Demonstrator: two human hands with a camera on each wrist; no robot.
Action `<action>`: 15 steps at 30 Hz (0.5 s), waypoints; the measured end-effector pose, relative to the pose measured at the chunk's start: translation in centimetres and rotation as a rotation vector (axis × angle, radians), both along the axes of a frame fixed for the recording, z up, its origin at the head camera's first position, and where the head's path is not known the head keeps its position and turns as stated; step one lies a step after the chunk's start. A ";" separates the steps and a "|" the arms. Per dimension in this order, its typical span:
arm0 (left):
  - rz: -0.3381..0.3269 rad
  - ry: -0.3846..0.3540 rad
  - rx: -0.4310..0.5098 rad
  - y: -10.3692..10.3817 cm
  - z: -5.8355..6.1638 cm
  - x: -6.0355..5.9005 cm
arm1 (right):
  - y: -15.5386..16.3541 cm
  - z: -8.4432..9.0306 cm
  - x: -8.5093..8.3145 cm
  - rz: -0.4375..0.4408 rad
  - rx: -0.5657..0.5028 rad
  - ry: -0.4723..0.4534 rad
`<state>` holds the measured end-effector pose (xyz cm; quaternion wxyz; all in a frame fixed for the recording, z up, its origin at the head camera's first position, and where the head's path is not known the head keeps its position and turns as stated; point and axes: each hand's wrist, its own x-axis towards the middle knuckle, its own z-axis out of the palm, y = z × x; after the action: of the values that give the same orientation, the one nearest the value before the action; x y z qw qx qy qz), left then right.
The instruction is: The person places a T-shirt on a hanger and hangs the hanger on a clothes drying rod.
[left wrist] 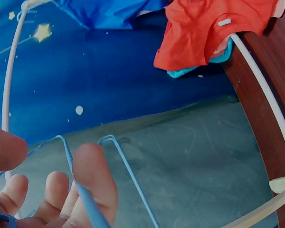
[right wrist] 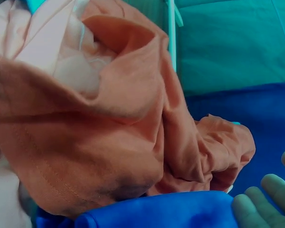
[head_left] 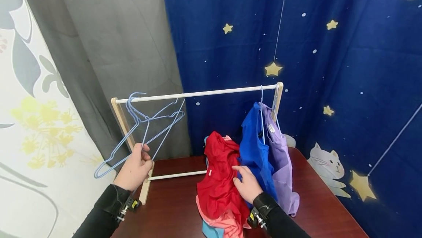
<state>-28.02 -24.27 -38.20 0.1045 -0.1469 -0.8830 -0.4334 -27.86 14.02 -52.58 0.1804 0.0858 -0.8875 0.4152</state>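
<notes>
Several light-blue wire hangers point(head_left: 145, 118) hang bunched near the left end of a rack's white top rod. My left hand point(head_left: 136, 166) holds one hanger wire below the rod; in the left wrist view, a blue hanger wire point(left wrist: 89, 205) runs between its curled fingers. My right hand point(head_left: 247, 185) has its fingers extended at the right side of a sleeveless red garment point(head_left: 219, 179), beside a blue garment point(head_left: 255, 150). In the right wrist view, its fingertips point(right wrist: 270, 187) are loosely spread; whether they touch cloth is unclear.
Under the red garment lie pink point(head_left: 227, 223) and light-blue point(head_left: 212, 230) clothes on the brown table point(head_left: 174, 208). The blue garment and a purple one point(head_left: 280, 161) hang at the right end of the wooden rack point(head_left: 197, 94). Curtains stand behind.
</notes>
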 end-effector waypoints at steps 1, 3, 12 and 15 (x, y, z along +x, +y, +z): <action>0.012 0.011 -0.015 0.1 -0.3 0.3 | -0.1 -0.1 -0.1 0.004 0.008 0.018; 0.036 0.029 -0.053 0.4 -1.0 0.8 | -0.4 -0.4 -0.4 0.006 0.029 0.058; 0.064 0.003 -0.137 2.2 -5.4 2.4 | -2.7 0.3 -2.0 0.062 0.183 0.093; 0.054 -0.028 -0.132 2.9 -6.6 2.7 | -3.7 1.0 -3.2 0.091 0.237 0.091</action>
<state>-25.33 -21.38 -44.76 0.0939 -0.1236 -0.9146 -0.3735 -31.07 10.32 -51.58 0.1902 0.1656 -0.9163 0.3111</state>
